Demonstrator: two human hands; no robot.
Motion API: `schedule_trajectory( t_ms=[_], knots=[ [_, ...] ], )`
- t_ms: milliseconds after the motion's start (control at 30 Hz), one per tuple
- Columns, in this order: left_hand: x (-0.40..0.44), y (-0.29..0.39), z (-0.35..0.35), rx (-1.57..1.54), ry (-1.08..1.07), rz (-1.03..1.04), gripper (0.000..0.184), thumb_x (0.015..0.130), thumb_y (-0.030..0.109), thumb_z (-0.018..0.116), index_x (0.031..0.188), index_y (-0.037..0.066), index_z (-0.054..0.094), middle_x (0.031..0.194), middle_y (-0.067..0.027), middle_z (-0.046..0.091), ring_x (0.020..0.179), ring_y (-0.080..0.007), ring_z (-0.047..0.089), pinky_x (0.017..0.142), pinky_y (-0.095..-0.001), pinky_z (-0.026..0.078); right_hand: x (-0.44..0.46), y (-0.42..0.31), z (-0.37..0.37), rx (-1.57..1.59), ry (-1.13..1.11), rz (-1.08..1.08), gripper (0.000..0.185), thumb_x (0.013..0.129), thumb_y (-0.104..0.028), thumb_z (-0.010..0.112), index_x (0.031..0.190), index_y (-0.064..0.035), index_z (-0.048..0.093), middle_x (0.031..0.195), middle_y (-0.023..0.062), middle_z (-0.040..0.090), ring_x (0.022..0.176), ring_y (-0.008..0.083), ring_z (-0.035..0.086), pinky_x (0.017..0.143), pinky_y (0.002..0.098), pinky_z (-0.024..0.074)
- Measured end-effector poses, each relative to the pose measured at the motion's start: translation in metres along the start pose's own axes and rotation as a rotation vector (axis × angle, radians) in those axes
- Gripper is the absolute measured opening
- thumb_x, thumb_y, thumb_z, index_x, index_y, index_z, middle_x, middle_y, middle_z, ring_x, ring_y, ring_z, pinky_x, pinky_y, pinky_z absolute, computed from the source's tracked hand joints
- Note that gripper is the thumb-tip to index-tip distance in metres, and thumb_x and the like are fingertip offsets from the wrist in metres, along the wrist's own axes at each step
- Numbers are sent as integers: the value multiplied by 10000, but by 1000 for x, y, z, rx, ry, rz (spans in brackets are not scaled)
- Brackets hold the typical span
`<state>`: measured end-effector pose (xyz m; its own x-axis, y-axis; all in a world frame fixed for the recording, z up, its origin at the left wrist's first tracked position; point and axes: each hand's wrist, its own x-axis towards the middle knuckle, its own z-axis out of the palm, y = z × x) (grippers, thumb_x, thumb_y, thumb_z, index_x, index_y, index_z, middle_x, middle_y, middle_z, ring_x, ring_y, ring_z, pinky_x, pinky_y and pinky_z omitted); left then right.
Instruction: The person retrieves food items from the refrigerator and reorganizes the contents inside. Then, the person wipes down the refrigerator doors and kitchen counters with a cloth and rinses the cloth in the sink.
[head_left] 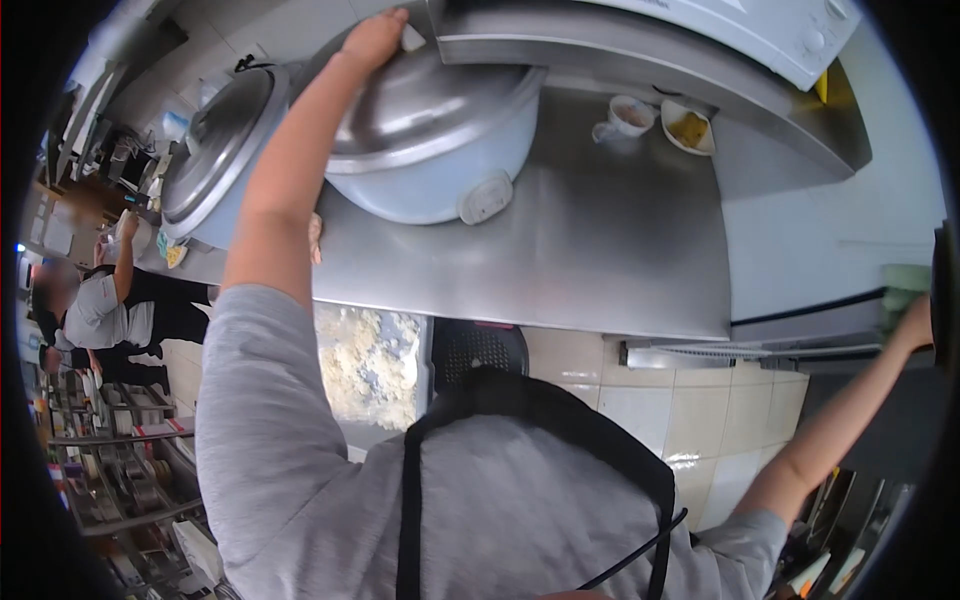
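My left hand (376,40) reaches up to the top of a large rice cooker (425,185) and is closed on the white knob of its domed metal lid (440,105). The lid rests on the light-blue body, seemingly in place. Far to the right, my right hand (912,326) is stretched out beside a green cloth (903,285) and a dark, curved edge (942,300). Its fingers are hidden there, so what it touches is unclear.
A second large lidded cooker (235,150) stands left on the steel counter (600,240). A cup (630,117) and a bowl of yellowish food (688,128) sit at the back. Below is a tray of rice (365,370). A co-worker (105,310) stands far left.
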<state>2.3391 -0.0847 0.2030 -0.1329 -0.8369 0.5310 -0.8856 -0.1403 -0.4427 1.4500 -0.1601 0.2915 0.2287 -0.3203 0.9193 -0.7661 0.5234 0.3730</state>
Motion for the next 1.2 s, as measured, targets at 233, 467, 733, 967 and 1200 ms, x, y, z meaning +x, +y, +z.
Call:
schedule_trajectory(
  t_ms=[233, 467, 733, 967, 1200],
  knots=[
    [-65, 8, -109, -355, 121, -330, 359, 753, 60, 469, 1112, 40, 485, 1057, -187, 534, 858, -352, 559, 765, -374, 449, -217, -137, -85, 850, -168, 527, 254, 787, -132, 474, 858, 90, 577, 855, 247, 594, 766, 408, 560, 670, 457, 439],
    [-268, -21, -159, -452, -21, -812, 211, 747, 65, 551, 951, 30, 588, 950, -143, 599, 748, -242, 602, 689, -341, 472, -311, -179, -193, 1521, -1049, 538, 271, 772, -75, 512, 993, 73, 566, 829, 165, 626, 685, 249, 607, 642, 338, 484],
    [-557, 52, -183, -380, -163, -1255, 198, 793, 184, 566, 902, 26, 616, 738, -157, 592, 664, -223, 578, 591, -315, 442, -306, -378, -292, 1290, -680, -708, 438, 777, -378, 484, 949, 6, 607, 1247, 213, 416, 1252, 358, 224, 1004, 513, 139],
    [-648, 148, -224, -529, -313, -1567, 161, 798, 119, 566, 920, 29, 618, 863, -126, 612, 710, -198, 586, 608, -285, 470, -253, -520, -605, 1484, -690, -1364, 438, 797, -369, 433, 1063, -56, 587, 1208, 133, 485, 1302, 289, 142, 1049, 482, 79],
    [-655, 200, -257, -574, -437, -1702, 145, 789, 103, 575, 914, 43, 615, 840, -111, 607, 706, -194, 597, 552, -267, 461, -240, -710, -715, 1891, -552, -918, 475, 814, -361, 403, 965, 48, 591, 1258, 228, 398, 1293, 320, 162, 1037, 505, 102]
  ],
)
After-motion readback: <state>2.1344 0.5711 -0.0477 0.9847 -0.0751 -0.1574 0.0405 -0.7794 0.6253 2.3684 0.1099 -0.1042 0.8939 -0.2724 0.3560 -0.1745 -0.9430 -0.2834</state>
